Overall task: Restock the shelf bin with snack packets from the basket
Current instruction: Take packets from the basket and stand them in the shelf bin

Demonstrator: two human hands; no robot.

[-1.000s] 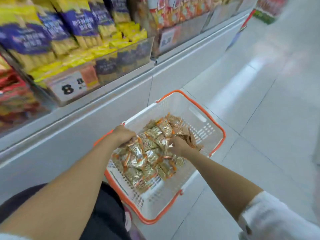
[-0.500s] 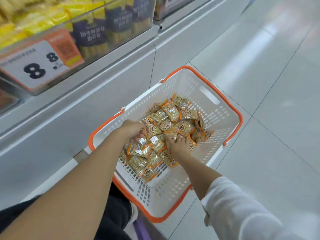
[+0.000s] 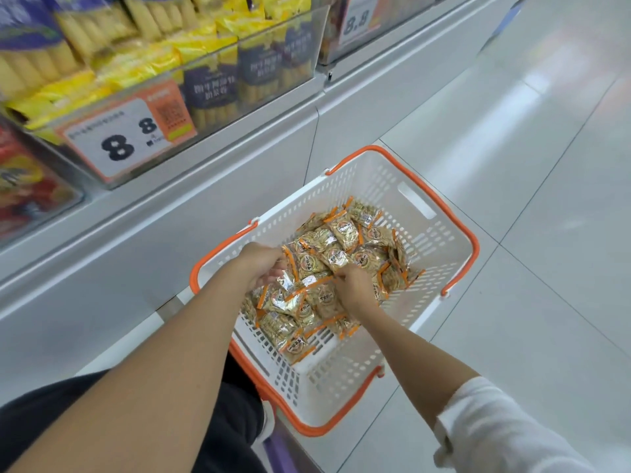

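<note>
In the basket on the floor, just right of the shelf base, lie the snack packets. They sit in a loose heap w/ both hands down in it. The left hand has its fingers curled round a few packets at the heap's left edge. The right hand digs in near the middle, fingers bent down & tips hidden, so can't tell if it actually has hold of any.

Risks from here:
- Packets are small, glossy & slippery, so an overfull handful prob. sheds some on the lift. Strays would land on the floor or slide under the shelf base.
- The shelf bin is well above & far-left of the basket, so it's a long carry up w/ loose grips, esp. for the right hand.
- The bin w/ the price tag already shows yellow bags piled to the lip of its clear front. Can't tell which bin these belong in, so a wrong-bin drop is possible. Anything dropped on a full pile may roll back out.
- Squeezing hard to stop slips could crush what's inside.
</note>
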